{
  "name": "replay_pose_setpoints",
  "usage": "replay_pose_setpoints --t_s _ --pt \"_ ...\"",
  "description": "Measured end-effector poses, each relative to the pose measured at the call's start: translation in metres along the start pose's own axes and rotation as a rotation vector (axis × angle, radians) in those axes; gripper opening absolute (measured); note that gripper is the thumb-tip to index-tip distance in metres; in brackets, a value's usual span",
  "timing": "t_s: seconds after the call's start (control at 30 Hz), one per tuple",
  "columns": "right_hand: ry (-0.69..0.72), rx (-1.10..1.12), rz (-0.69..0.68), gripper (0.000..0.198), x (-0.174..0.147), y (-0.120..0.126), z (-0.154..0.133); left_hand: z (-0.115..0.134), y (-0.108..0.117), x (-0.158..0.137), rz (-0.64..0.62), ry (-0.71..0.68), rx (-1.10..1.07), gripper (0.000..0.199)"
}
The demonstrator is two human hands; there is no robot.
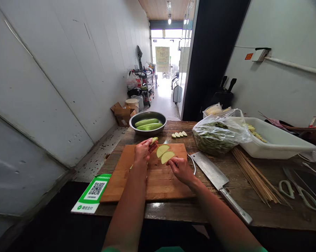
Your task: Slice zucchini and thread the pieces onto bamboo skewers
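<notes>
My left hand [142,149] is closed in a pinch on a half-round zucchini slice [154,140] above the cutting board [126,182]. A thin skewer tip shows between that slice and two more pale half-round slices [162,151], threaded one after the other. At the near end of these, my right hand [179,168] is closed, pinching the skewer right by the nearest slice [167,157]; its fingers hide the skewer there. A bit of pale slice on the board is mostly covered by my left wrist. Beyond the board lies another skewer of several zucchini slices [179,134].
A metal bowl [133,125] with whole zucchini stands behind the board. On the right are a cleaver [212,172], bamboo skewers [257,175], scissors [302,196], a plastic bag of greens [215,138] and a white tub [281,147]. A green QR-code card [92,194] lies at the left.
</notes>
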State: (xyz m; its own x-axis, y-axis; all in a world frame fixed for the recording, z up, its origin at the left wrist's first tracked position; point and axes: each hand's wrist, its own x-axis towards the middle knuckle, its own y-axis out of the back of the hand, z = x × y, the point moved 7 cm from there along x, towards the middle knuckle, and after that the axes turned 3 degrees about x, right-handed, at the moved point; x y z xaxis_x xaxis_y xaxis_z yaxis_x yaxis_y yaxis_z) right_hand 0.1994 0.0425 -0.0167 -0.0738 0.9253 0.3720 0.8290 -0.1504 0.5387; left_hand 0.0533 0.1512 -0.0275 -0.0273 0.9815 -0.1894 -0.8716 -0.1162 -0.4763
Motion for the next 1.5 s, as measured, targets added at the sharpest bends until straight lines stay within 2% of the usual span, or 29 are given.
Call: replay_pose_setpoints --t_s 0.33,1.0,1.17,1.43,1.5 --pt "-0.044 0.024 -0.021 0.026 0.000 0.001 0.005 -0.003 -0.005 -0.003 -0.047 -0.010 0.038 0.002" --pt "-0.044 0.036 0.012 0.026 0.000 0.001 0.010 -0.007 -0.014 -0.011 -0.102 0.060 0.024 0.005" --pt "-0.033 0.023 0.039 0.025 0.001 0.002 0.008 -0.014 -0.017 -0.010 -0.120 0.158 -0.044 0.008" --pt "-0.020 0.003 0.050 0.025 0.000 -0.001 -0.003 -0.033 -0.031 -0.017 -0.083 0.333 -0.233 0.020" --pt "-0.017 0.005 0.043 0.025 -0.001 -0.002 -0.005 -0.033 -0.033 -0.020 -0.080 0.336 -0.242 0.021"
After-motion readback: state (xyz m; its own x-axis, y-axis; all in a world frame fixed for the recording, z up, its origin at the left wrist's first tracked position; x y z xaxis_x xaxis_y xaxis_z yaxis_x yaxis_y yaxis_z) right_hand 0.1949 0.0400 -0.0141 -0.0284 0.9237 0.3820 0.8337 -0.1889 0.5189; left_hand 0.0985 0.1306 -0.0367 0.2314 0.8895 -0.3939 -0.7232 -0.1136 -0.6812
